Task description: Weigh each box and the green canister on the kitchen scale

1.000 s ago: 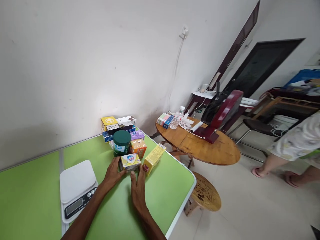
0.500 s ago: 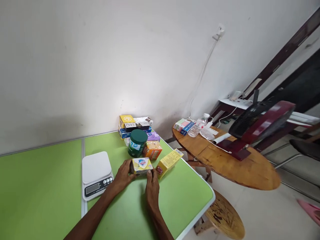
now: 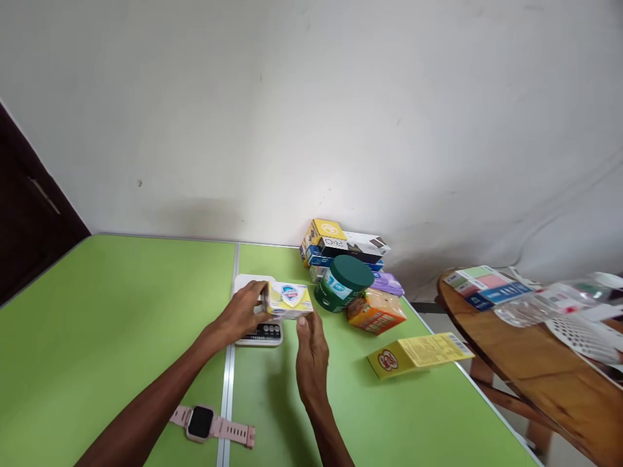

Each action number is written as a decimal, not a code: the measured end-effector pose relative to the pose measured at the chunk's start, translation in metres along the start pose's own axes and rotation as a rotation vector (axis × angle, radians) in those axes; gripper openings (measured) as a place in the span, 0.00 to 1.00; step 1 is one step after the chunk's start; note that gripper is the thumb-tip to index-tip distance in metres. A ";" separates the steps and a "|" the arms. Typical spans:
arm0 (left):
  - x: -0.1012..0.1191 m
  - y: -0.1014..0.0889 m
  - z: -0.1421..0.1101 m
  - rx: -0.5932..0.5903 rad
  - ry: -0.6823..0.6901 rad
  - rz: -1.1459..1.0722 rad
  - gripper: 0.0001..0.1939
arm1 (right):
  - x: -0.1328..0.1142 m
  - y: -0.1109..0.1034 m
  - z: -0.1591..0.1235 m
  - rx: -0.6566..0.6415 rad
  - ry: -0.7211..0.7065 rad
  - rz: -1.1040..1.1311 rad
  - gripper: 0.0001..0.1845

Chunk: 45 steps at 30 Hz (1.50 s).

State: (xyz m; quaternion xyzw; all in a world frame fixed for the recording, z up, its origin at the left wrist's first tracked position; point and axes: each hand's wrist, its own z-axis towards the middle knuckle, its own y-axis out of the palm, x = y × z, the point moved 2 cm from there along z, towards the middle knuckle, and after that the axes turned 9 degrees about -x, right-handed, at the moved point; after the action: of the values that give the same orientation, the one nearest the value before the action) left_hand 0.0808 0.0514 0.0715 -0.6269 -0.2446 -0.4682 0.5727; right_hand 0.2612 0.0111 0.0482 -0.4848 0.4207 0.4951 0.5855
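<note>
A yellow and white soap box is held up in front of the white kitchen scale, hiding much of the scale. My left hand is closed on the box's left end. My right hand grips its lower right corner, with the thumb against the front. To the right stand a green tub with a dark green lid and an orange packet. Nearer to me on that side lies a yellow carton.
Stacked boxes sit against the wall, with a purple packet close by. A pink-strapped smartwatch lies near the seam of the green table. Beyond its right edge, a wooden table holds boxes and a plastic bottle.
My view has swung left, bringing the smartwatch and a dark door into sight. Both hands have carried the soap box left, from beside the tub to in front of the scale.
</note>
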 end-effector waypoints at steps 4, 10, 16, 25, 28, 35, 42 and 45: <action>-0.022 -0.032 -0.007 0.022 -0.084 -0.060 0.30 | 0.008 0.036 0.021 -0.085 -0.021 0.059 0.34; -0.043 -0.041 0.002 0.018 -0.172 0.019 0.32 | 0.022 0.047 0.037 -0.133 -0.046 0.002 0.33; -0.046 -0.047 0.003 -0.020 -0.168 0.102 0.33 | 0.030 0.050 0.035 -0.123 -0.035 0.000 0.34; -0.083 -0.054 -0.041 0.223 -0.265 -0.231 0.39 | 0.077 -0.012 0.037 0.025 0.129 -0.056 0.40; -0.105 -0.046 -0.049 0.387 -0.296 -0.313 0.37 | 0.088 -0.014 0.040 0.065 0.105 -0.083 0.39; -0.116 -0.041 -0.046 0.383 -0.311 -0.251 0.37 | 0.087 -0.006 0.044 0.087 0.038 -0.100 0.31; -0.114 -0.044 -0.046 0.366 -0.320 -0.249 0.39 | 0.085 -0.008 0.043 0.077 0.028 -0.118 0.30; -0.116 -0.043 -0.046 0.359 -0.304 -0.249 0.39 | 0.083 -0.008 0.043 0.074 0.028 -0.123 0.29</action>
State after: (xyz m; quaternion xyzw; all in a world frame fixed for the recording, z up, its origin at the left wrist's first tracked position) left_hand -0.0204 0.0440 -0.0122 -0.5437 -0.4819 -0.3846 0.5694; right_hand 0.2824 0.0675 -0.0239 -0.4946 0.4162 0.4358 0.6263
